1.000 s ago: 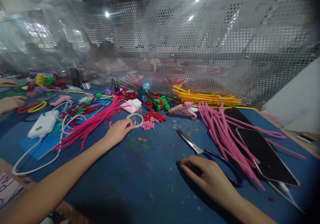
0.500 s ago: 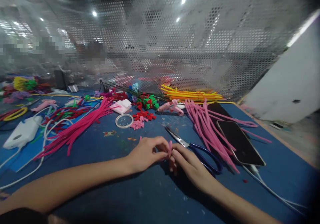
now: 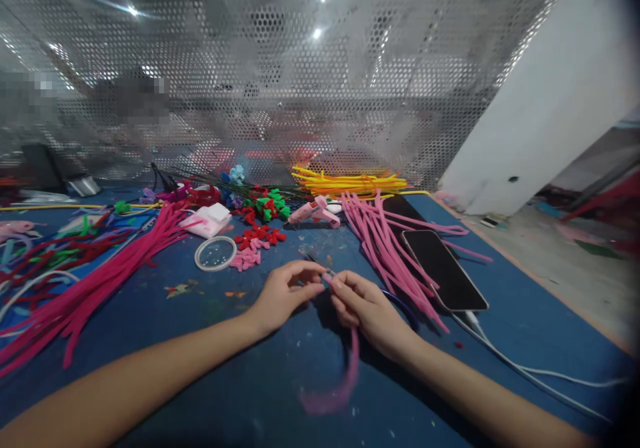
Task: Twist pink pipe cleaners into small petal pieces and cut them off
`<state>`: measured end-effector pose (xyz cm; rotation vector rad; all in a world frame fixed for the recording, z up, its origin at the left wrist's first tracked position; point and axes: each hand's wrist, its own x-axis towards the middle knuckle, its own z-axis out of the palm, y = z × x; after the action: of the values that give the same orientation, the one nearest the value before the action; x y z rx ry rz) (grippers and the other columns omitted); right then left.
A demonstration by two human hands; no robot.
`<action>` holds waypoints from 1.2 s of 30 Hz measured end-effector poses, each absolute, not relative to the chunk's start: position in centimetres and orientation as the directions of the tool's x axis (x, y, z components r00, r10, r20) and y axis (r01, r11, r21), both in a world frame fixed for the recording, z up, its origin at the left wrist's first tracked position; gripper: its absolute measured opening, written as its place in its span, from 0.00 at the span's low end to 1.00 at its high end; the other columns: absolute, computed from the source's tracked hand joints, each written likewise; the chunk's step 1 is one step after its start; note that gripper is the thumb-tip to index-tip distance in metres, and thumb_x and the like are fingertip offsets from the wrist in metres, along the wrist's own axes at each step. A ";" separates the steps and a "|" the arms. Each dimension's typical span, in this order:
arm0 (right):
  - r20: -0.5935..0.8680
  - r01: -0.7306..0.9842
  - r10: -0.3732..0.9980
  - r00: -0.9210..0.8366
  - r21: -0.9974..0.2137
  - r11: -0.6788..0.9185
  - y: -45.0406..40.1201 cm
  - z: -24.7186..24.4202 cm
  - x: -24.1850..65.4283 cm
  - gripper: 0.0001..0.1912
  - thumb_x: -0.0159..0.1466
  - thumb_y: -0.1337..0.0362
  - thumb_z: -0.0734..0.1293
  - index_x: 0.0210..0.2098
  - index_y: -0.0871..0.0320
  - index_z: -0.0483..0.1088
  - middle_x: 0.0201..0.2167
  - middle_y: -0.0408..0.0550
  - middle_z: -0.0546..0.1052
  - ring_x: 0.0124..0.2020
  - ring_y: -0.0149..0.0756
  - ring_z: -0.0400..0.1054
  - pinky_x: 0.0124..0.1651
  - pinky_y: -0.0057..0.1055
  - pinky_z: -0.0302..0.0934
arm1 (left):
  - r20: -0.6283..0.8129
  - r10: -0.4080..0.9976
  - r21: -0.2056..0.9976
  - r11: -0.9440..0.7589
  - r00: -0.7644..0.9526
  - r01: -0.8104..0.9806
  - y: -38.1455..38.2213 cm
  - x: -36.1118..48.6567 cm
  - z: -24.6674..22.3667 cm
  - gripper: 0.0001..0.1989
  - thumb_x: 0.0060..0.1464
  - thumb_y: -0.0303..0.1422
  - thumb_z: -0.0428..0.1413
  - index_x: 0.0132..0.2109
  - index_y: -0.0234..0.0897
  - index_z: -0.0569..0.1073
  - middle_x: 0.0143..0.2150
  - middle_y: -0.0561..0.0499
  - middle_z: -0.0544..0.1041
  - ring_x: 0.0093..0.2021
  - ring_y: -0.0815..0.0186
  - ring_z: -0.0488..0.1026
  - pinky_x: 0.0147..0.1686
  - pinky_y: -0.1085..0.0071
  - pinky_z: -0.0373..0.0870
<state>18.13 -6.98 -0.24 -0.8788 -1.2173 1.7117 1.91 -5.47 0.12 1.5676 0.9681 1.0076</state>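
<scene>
My right hand (image 3: 367, 305) pinches a pink pipe cleaner (image 3: 354, 361) near one end. The long tail curves down below the hand toward me, its far end smeared by motion. Close by on the left is my left hand (image 3: 285, 298), fingers curled, with a gap between thumb and index fingertip beside the pinched end; nothing plainly shows in it. Scissors with a blue handle (image 3: 407, 307) lie behind my right hand, mostly hidden by it. To the right of them is a bundle of pink pipe cleaners (image 3: 383, 241).
A phone (image 3: 445, 271) with a white cable lies at right. Behind are a pink glue gun (image 3: 316, 211), yellow pipe cleaners (image 3: 350, 181), small red pieces (image 3: 260, 236) and a round clear lid (image 3: 215, 253). Dark pink pipe cleaners (image 3: 110, 261) spread at left before a perforated metal screen (image 3: 280, 88).
The view has swung to the right. The pipe cleaner's tail now hangs below my right hand, where only a short upright piece showed between my fingertips before.
</scene>
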 end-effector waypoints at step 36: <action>0.665 0.557 0.666 -0.338 -0.428 0.711 -6.8 0.2 19.8 0.06 0.59 0.71 0.61 0.29 0.62 0.70 0.21 0.44 0.74 0.21 0.28 0.68 0.26 0.23 0.60 | 0.249 0.871 0.852 -0.405 0.424 0.331 -7.0 2.6 1.0 0.15 0.52 0.28 0.52 0.48 0.39 0.72 0.41 0.49 0.73 0.36 0.68 0.69 0.35 0.72 0.67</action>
<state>19.83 -6.83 0.18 -0.9326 -2.0294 0.1547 2.63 -7.04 0.99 1.9374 1.0172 0.9236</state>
